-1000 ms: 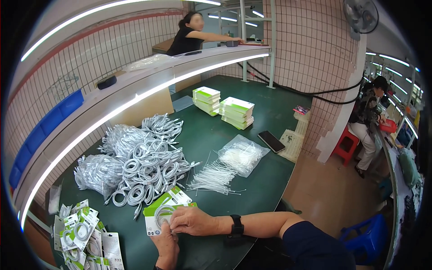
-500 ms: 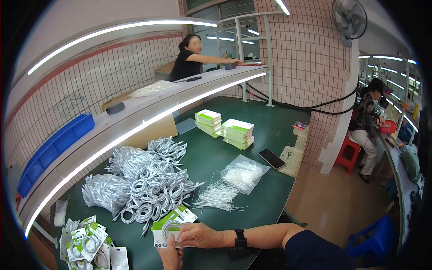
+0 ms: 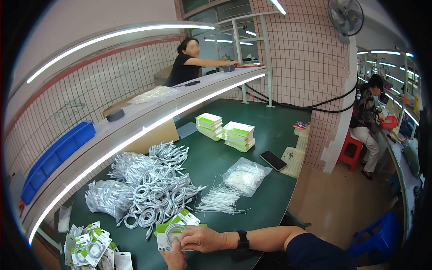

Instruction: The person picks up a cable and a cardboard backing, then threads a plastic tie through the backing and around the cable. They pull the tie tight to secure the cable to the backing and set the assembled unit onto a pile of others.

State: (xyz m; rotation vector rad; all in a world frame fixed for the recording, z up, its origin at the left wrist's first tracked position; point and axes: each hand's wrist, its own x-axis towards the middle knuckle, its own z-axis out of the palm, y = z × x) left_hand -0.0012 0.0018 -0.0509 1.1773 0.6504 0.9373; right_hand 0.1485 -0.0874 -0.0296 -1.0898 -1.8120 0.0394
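Observation:
Near the table's front edge my left hand (image 3: 174,257) grips a white and green packaging card (image 3: 164,244) from below, its thumb pressed up on the coil. A coiled white cable (image 3: 169,231) lies against the card's face. My right hand (image 3: 201,238) is closed over the card's right side with bent fingers; its fingertips and anything small in them are hidden. Just behind lie more green and white cards (image 3: 186,218) on the table. Beyond them spreads a big heap of coiled grey-white cables (image 3: 155,193), partly in clear bags.
Loose white cable ties (image 3: 219,199) lie by a clear bag of ties (image 3: 246,177). Carded cables (image 3: 93,246) pile up at front left. Two card stacks (image 3: 239,134), a phone (image 3: 273,160) and a lit shelf (image 3: 148,126) stand farther back. A person (image 3: 185,67) leans over the shelf.
Both hands still hold the card at nearly the same spot; my left thumb has shifted up onto the coil. The whole view has shifted slightly.

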